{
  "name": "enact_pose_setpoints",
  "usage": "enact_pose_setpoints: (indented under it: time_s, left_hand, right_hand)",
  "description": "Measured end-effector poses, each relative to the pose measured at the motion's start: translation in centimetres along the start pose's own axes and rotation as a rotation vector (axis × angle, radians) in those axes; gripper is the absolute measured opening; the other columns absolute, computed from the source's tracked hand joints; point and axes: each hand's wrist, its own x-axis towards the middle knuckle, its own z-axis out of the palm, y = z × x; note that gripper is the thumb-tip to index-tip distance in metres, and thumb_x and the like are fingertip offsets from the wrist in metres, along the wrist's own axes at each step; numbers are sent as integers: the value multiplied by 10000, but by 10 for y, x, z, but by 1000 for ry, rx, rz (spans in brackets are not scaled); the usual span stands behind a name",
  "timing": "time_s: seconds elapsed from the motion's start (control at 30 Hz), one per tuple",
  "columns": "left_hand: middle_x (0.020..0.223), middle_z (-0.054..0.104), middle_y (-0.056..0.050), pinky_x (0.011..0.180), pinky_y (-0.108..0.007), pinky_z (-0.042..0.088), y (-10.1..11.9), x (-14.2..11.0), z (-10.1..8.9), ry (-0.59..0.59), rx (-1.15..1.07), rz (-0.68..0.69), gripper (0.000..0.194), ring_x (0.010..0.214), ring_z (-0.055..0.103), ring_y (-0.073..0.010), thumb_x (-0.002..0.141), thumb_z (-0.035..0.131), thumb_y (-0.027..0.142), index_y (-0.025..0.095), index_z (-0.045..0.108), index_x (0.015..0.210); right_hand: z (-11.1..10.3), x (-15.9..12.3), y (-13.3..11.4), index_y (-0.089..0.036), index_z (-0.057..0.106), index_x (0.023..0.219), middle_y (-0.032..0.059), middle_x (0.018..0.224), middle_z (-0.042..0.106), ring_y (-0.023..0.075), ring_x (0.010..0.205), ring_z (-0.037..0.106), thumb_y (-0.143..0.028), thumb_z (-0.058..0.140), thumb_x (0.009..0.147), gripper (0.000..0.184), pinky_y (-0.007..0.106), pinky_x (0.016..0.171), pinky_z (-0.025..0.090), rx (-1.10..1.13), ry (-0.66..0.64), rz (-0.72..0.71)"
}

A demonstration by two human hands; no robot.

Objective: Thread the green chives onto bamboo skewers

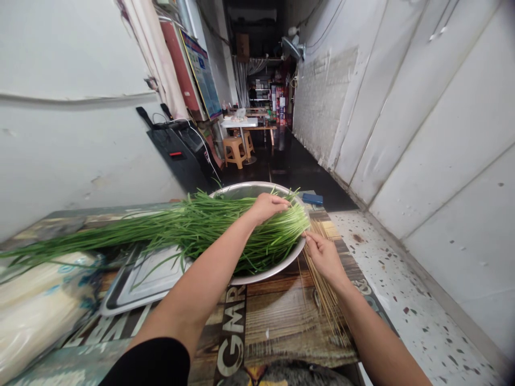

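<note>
A large heap of green chives (173,220) lies across a round metal basin (263,277), its pale cut ends (296,220) gathered at the right rim. My left hand (270,206) rests over the chives near those ends, thumb and fingers drawn together on some stalks. At the basin's right edge, my right hand (324,257) pinches thumb and forefinger right by the cut ends; what is between the fingertips is too small to make out. Beneath and beside this hand, a loose bundle of thin bamboo skewers (328,305) lies on the table.
A white tray (155,273) sits left of the basin, under leaf tips. Plastic-wrapped pale packages (48,300) lie at the table's left. A blue box (313,199) is behind the basin. Beyond stand a black machine (181,153), a small table (239,122) and stools (234,150).
</note>
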Motion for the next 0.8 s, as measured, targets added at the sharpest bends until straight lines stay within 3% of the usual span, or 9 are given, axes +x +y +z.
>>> enact_pose_setpoints:
  time_s: [0.27, 0.47, 0.67, 0.8]
  left_hand:
    - [851, 727, -71, 746, -263, 486, 1, -3, 0, -63, 89, 31, 244, 743, 642, -148, 703, 639, 236, 130, 728, 904]
    - [953, 717, -33, 881, -258, 436, 4, 1, -12, -198, 277, 229, 203, 908, 636, -159, 743, 586, 201, 186, 737, 878]
    - [829, 717, -57, 765, -277, 443, -10, 10, -21, 107, 534, 69, 193, 790, 631, -196, 748, 586, 269, 181, 745, 815]
    - [715, 687, -71, 685, -279, 435, -26, 18, -13, 33, 651, 9, 249, 676, 605, -203, 687, 651, 409, 185, 747, 733]
  right_hand:
    - [-1, 1, -4, -160, 687, 1005, 75, 960, 714, 211, 827, 663, -319, 441, 849, 332, 322, 737, 515, -1, 15, -39]
    - [0, 1, -1, -178, 691, 998, 68, 950, 716, 213, 822, 665, -333, 448, 846, 326, 324, 741, 515, -10, 32, -41]
    - [0, 1, -1, -168, 691, 990, 73, 951, 715, 221, 866, 656, -321, 449, 849, 320, 341, 785, 505, -35, 30, -40]
    - [-1, 1, -2, -173, 690, 988, 69, 962, 714, 216, 869, 657, -320, 451, 850, 313, 332, 781, 506, -32, 25, -47]
